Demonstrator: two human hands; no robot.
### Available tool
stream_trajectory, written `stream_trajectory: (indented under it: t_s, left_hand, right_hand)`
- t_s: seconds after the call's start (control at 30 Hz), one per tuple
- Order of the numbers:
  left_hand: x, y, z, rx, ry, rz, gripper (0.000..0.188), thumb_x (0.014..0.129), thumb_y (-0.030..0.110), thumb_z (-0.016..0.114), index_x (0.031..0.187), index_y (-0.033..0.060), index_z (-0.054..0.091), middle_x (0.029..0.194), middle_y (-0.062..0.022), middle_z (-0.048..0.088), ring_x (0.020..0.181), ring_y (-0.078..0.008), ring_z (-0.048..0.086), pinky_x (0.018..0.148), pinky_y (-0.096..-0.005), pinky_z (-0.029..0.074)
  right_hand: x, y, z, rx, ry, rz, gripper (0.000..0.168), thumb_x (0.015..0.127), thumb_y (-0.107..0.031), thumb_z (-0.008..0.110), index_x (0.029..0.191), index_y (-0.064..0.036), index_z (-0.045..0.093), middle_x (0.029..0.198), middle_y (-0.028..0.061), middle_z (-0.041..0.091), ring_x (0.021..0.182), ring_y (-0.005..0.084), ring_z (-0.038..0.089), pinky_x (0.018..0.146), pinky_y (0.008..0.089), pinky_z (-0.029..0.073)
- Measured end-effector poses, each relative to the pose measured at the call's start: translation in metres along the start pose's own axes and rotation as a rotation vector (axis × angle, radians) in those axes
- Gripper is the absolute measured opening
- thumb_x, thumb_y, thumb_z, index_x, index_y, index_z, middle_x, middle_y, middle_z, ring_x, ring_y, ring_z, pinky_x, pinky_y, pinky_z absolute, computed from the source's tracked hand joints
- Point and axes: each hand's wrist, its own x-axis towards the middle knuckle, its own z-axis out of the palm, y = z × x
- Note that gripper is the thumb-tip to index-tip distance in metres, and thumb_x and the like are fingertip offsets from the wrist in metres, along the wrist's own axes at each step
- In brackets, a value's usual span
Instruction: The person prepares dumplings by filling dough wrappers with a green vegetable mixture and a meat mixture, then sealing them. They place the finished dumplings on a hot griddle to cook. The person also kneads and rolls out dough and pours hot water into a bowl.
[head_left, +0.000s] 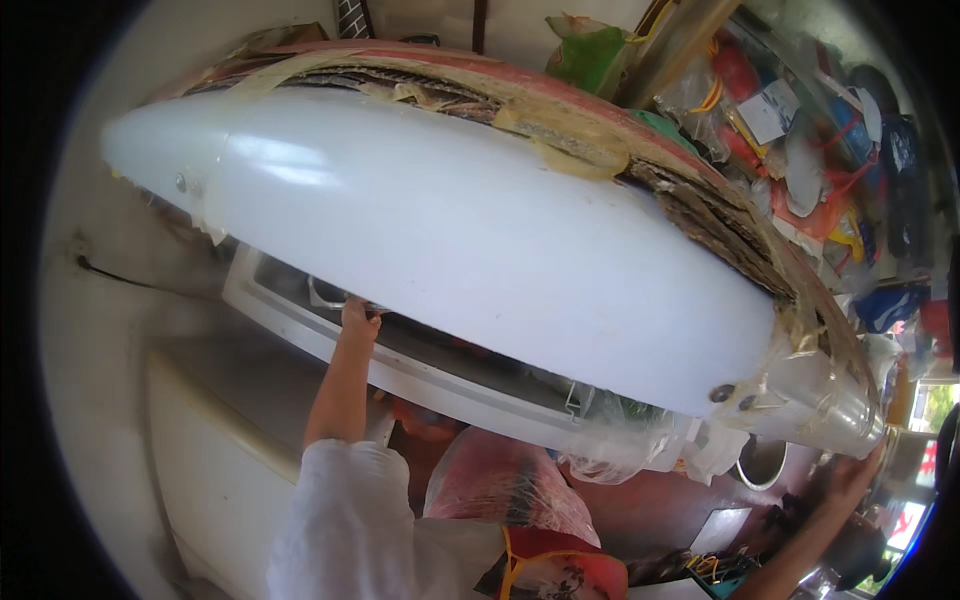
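Observation:
A large white lid, seemingly of a chest freezer, is lifted and tilted over the white cabinet rim. Torn, taped insulation shows along its edge. My left hand reaches under the lid and is closed around the end of a clear container or metal-edged tray; which one, I cannot tell. My right hand is at the lid's right corner, largely hidden, and appears to touch its taped end. Clear plastic bags hang over the rim at the right. The cabinet's inside is mostly hidden.
A cream-coloured panel stands at lower left, with a black cable on the wall above. A pink bundle in plastic wrap is close before me. A metal pot is at the right. Bags and packages crowd the upper right.

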Motion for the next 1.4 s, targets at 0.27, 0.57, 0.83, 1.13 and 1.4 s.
stream_trajectory:
  t_s: [0.27, 0.57, 0.83, 1.13, 1.4]
  left_hand:
    - [0.025, 0.04, -0.001, 0.121, 0.042, 0.042, 0.015, 0.086, 0.015, 0.052, 0.099, 0.0061, 0.053, 0.084, -0.0078, 0.054, 0.062, -0.0182, 0.048, 0.056, -0.0292, 0.035]
    - [0.012, 0.053, -0.078, 0.482, -0.122, 0.411, 0.03, 0.087, 0.014, 0.054, 0.116, 0.0037, 0.053, 0.101, -0.0085, 0.053, 0.082, -0.0185, 0.054, 0.082, -0.0332, 0.047]
    - [-0.154, -0.083, 0.067, 0.834, -0.681, -0.015, 0.04, 0.085, 0.016, 0.06, 0.123, 0.006, 0.052, 0.115, -0.009, 0.057, 0.099, -0.0227, 0.06, 0.08, -0.0327, 0.05]
    - [-0.204, -0.078, 0.107, 1.407, -0.888, -0.335, 0.039, 0.091, 0.022, 0.05, 0.124, 0.0006, 0.048, 0.11, -0.0154, 0.058, 0.101, -0.0284, 0.058, 0.086, -0.0404, 0.05]
    - [-0.417, -0.164, 0.139, 1.847, -1.384, -0.478, 0.041, 0.088, 0.022, 0.054, 0.125, 0.0043, 0.048, 0.107, -0.012, 0.06, 0.094, -0.0249, 0.06, 0.081, -0.0373, 0.05]
  right_hand:
    - [0.008, -0.005, -0.006, -0.04, 0.006, 0.03, 0.044, 0.094, -0.032, 0.053, 0.128, -0.005, 0.048, 0.122, 0.0082, 0.056, 0.106, 0.0177, 0.056, 0.088, 0.0295, 0.049]
    - [0.006, 0.002, -0.001, -0.031, -0.076, 0.129, 0.047, 0.091, -0.032, 0.055, 0.129, -0.006, 0.045, 0.124, 0.0104, 0.051, 0.109, 0.0239, 0.053, 0.094, 0.0391, 0.047]
    - [-0.039, 0.055, -0.076, -0.529, -0.4, -0.225, 0.031, 0.093, -0.033, 0.046, 0.111, -0.009, 0.055, 0.094, 0.0072, 0.058, 0.096, 0.0243, 0.059, 0.083, 0.0428, 0.051]
    - [-0.171, 0.074, 0.087, -0.57, -0.197, -0.004, 0.036, 0.079, -0.032, 0.059, 0.085, 0.003, 0.059, 0.1, 0.0268, 0.06, 0.097, 0.0416, 0.056, 0.084, 0.0492, 0.044]
    - [-0.474, 0.079, -0.05, -0.567, 0.829, 0.407, 0.037, 0.087, -0.037, 0.052, 0.103, -0.006, 0.064, 0.107, 0.0168, 0.059, 0.104, 0.0324, 0.055, 0.088, 0.0405, 0.044]
